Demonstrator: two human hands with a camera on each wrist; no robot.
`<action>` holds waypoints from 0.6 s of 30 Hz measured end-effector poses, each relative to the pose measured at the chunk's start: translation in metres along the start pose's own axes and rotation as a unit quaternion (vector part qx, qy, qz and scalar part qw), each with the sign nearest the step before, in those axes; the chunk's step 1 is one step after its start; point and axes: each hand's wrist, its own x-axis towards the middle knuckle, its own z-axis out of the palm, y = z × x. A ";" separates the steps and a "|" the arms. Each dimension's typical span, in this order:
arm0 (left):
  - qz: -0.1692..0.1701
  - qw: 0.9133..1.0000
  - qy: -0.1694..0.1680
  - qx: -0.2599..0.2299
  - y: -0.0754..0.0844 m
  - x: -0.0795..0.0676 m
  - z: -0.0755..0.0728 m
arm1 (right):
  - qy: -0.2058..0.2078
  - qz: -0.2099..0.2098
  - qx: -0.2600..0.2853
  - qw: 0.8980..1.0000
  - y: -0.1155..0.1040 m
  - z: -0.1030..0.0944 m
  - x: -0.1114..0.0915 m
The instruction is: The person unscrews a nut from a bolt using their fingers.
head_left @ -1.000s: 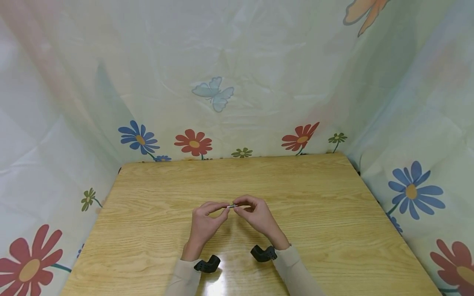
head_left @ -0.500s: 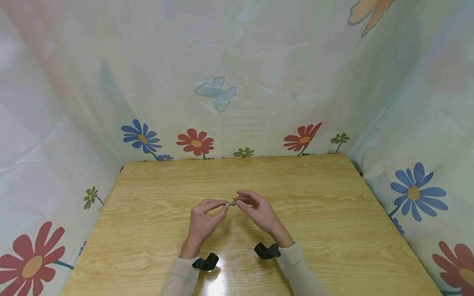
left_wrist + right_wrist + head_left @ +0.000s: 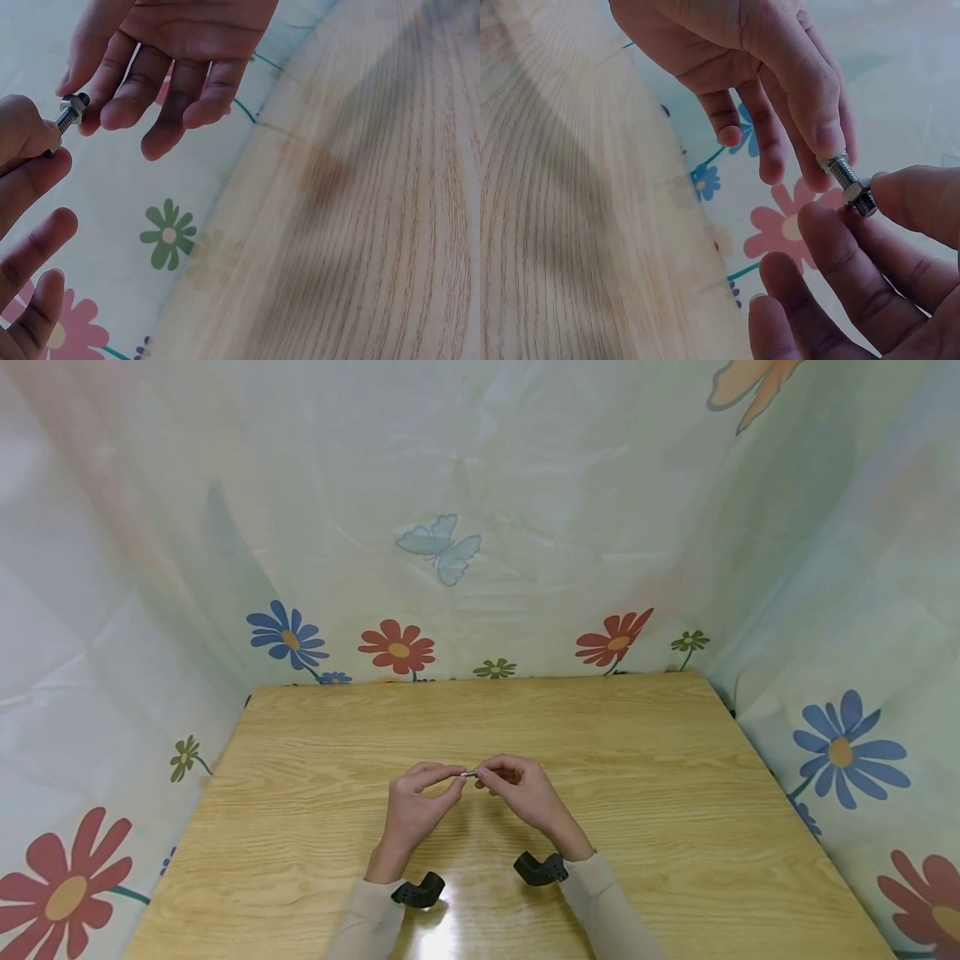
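Note:
A silver threaded bolt (image 3: 844, 172) is held between both hands above the table. My left hand (image 3: 415, 810) pinches the bolt's head end between thumb and index finger, its other fingers loosely extended in the left wrist view. A hex nut (image 3: 856, 192) sits around the thread close to the free end, whose tip (image 3: 84, 98) sticks out past it. My right hand (image 3: 531, 795) has its thumb and index finger at opposite sides of the nut, pinching it. The remaining right fingers (image 3: 165, 135) hang bent, holding nothing. The bolt's head is mostly covered by the left fingertips.
A wood-grain table (image 3: 315, 743) lies below both hands. Floral curtains (image 3: 525, 527) enclose its back and sides. Black wrist mounts (image 3: 542, 869) are worn over beige sleeves (image 3: 603, 902).
Half a second ago the right fingers were spread away from the nut, leaving more of the bolt visible. Now they have closed in on it. The left hand has barely moved.

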 end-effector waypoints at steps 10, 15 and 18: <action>-0.004 1.000 -0.002 0.005 -0.002 -0.001 0.000 | 0.014 -0.022 0.001 1.000 -0.004 0.001 -0.001; -0.008 1.000 -0.006 0.005 -0.004 -0.003 0.000 | 0.016 -0.040 0.012 0.999 -0.005 0.001 -0.002; -0.008 1.000 -0.008 0.005 -0.005 -0.003 -0.001 | 0.018 -0.053 0.023 0.998 -0.005 0.001 -0.003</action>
